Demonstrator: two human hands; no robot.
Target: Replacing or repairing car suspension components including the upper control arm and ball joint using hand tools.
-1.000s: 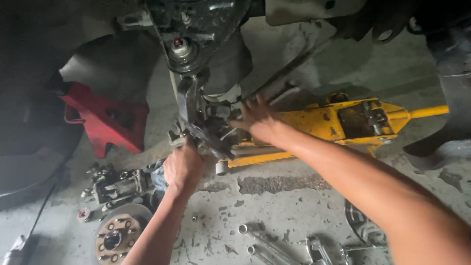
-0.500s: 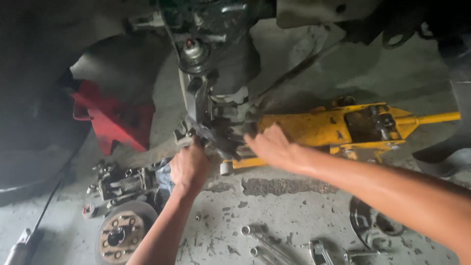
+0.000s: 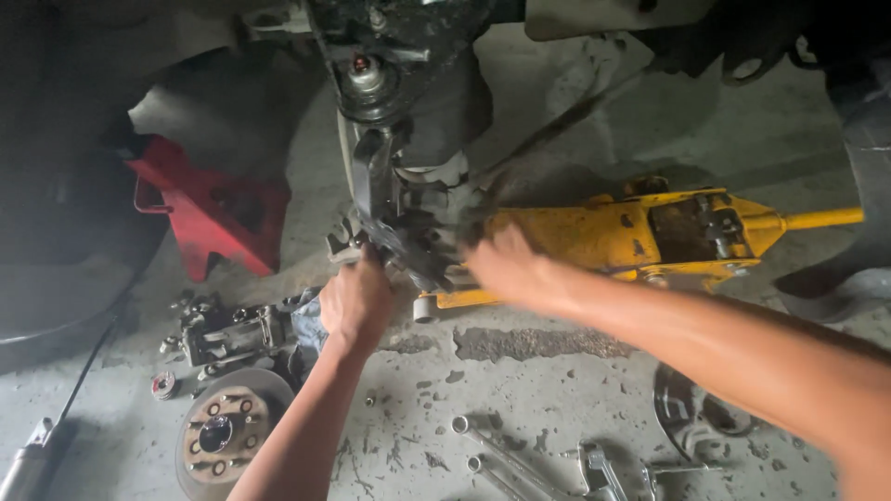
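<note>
A dark, greasy suspension knuckle assembly (image 3: 399, 199) hangs down from under a raised car, with a ball joint (image 3: 365, 79) above it. My left hand (image 3: 355, 299) is closed on the lower left end of that assembly. My right hand (image 3: 506, 264) reaches in from the right and is blurred; it sits against the assembly's lower right side, and its grip is not clear. Both forearms stretch in from the bottom of the view.
A yellow floor jack (image 3: 650, 232) lies behind my right hand. A red jack stand (image 3: 209, 209) is at the left. On the concrete lie a brake caliper (image 3: 227, 334), a brake disc (image 3: 223, 431), several wrenches (image 3: 520, 459) and a dust shield (image 3: 691, 417).
My right hand has slid down and left, off the jack side of the assembly toward its lower end. My left hand has stayed gripping. The view has shifted slightly.
</note>
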